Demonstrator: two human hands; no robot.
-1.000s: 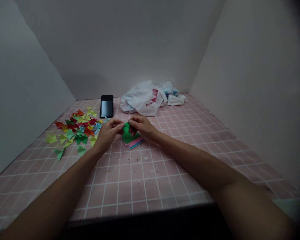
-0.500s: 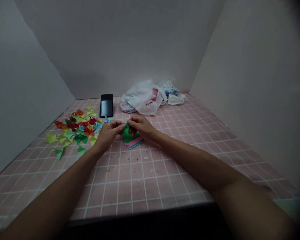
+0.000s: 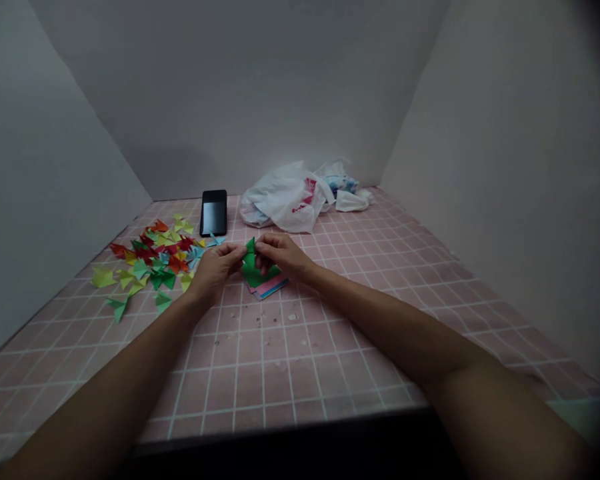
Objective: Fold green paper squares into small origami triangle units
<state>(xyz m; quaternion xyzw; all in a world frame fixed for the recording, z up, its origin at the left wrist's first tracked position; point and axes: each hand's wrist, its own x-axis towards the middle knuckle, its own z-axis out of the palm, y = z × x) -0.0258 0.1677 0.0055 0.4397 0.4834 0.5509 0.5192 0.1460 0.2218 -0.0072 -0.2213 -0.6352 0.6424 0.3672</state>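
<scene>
A small folded piece of green paper (image 3: 251, 246) is pinched between my two hands, its pointed tip showing above the fingers. My left hand (image 3: 216, 270) grips its left side with thumb and forefinger. On the other side, the thumb and fingers of my right hand (image 3: 283, 255) are closed on it. Just beneath lies a stack of coloured paper sheets (image 3: 273, 287), with green on top and pink and blue edges showing below. My right hand's fingers partly cover the stack.
Several folded paper pieces (image 3: 163, 279) in red, yellow, green and blue lie scattered at left. Behind them is a black phone (image 3: 214, 213). A white plastic bag (image 3: 285, 197) and crumpled white wrapping (image 3: 353, 200) sit by the back wall. Small specks dot the pink checked tablecloth (image 3: 275, 360).
The green paper's pointed tip now stands higher and shows more clearly between my fingers. Both hands have shifted only slightly; the pile, phone and bag stay where they were.
</scene>
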